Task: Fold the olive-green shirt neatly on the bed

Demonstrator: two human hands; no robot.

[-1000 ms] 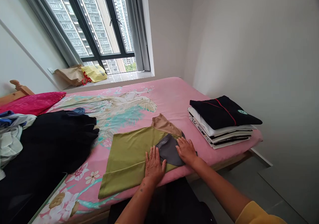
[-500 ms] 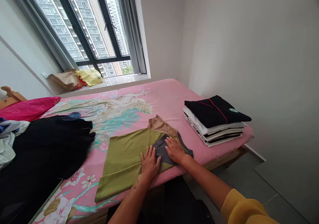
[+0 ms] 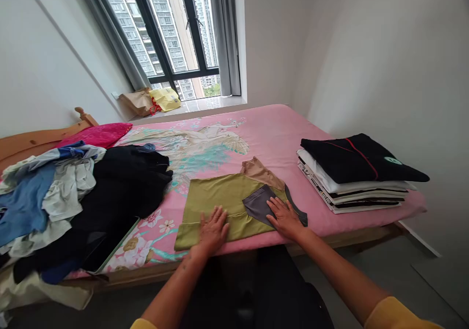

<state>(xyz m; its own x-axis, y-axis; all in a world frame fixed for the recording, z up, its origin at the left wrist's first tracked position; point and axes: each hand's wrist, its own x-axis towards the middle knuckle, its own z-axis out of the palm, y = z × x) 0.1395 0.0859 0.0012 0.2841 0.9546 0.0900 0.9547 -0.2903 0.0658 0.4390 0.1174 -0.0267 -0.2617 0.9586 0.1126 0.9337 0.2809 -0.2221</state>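
Left hand (image 3: 213, 231) flat on green shirt (image 3: 216, 192), right hand (image 3: 287, 218) flat on grey sleeve (image 3: 259, 202); both outstretched, gripping nothing

I see left hand (image 3: 213, 229) spread on green shirt (image 3: 216, 190), fingers slightly blurred. Right hand (image 3: 286, 217) flat on shirt's grey part (image 3: 256, 204); brown part (image 3: 262, 172) on far side. Shirt on pink bed (image 3: 278, 136), near front edge. To my right, folded stack (image 3: 339, 186), black garment (image 3: 355, 160) topmost. Left: clothes heap (image 3: 124, 187). Behind: window (image 3: 166, 31), paper bag (image 3: 136, 102) and yellow bag (image 3: 165, 99) on sill (image 3: 208, 103).
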